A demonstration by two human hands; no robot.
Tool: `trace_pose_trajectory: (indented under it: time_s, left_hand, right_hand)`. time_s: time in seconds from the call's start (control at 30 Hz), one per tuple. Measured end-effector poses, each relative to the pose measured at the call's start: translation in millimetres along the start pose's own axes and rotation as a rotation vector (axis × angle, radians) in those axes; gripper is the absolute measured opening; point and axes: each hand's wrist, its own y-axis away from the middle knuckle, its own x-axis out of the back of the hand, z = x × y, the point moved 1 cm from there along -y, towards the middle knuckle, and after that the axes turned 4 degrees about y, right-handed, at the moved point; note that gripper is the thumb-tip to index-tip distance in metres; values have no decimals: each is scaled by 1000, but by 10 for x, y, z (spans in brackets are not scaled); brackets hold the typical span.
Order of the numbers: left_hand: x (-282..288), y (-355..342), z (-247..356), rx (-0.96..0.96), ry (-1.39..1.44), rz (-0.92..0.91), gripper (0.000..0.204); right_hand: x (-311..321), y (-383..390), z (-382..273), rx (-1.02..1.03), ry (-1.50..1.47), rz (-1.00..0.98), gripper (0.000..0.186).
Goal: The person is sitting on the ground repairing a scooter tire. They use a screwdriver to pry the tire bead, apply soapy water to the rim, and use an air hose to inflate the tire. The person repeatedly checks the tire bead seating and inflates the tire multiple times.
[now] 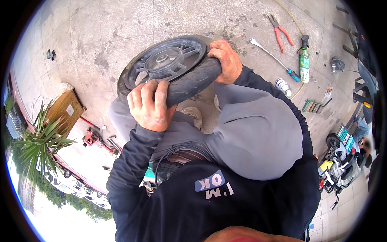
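Observation:
A dark motorcycle wheel [163, 60] with a black rubber tyre [193, 82] is tilted in front of me, its spoked hub side facing up. My left hand [149, 105] is closed over the tyre's near left edge, with fingertips reaching the rim. At the tyre's right edge, my right hand [227, 61] is wrapped round the rubber, fingers curled on top. Both hands look smudged with grime. The undersides of the tyre and my thumbs are mostly hidden.
On the floor to the right lie red-handled pliers [278, 34], a metal lever with a blue handle [274, 56], a green bottle [304, 60], a white can [283, 87] and a small box [313, 107]. Left are a red jack [93, 138] and a potted plant [40, 133].

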Motion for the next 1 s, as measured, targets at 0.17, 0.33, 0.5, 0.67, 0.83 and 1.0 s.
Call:
trace_pose_trajectory:
  time_s: [0.17, 0.33, 0.5, 0.67, 0.83, 1.0]
  left_hand:
    - [6, 18, -111, -56, 31, 57, 55]
    - [10, 42, -268, -36, 99, 12, 54]
    - [69, -217, -51, -38, 69, 97, 61]
    - [-87, -396, 446, -105, 209, 191, 83]
    - [-160, 219, -174, 228, 256, 148, 102]
    - [-338, 133, -899, 437, 430, 24, 65]
  right_hand:
    - [-40, -59, -62, 99, 9, -68, 56]
    - [-107, -51, -18, 107, -1, -98, 54]
    - [76, -198, 30, 38, 35, -104, 61]
    - [609, -414, -48, -27, 308, -105, 88]
    - [770, -471, -357, 171, 166, -409, 80]
    - [782, -914, -291, -13, 199, -506, 62]
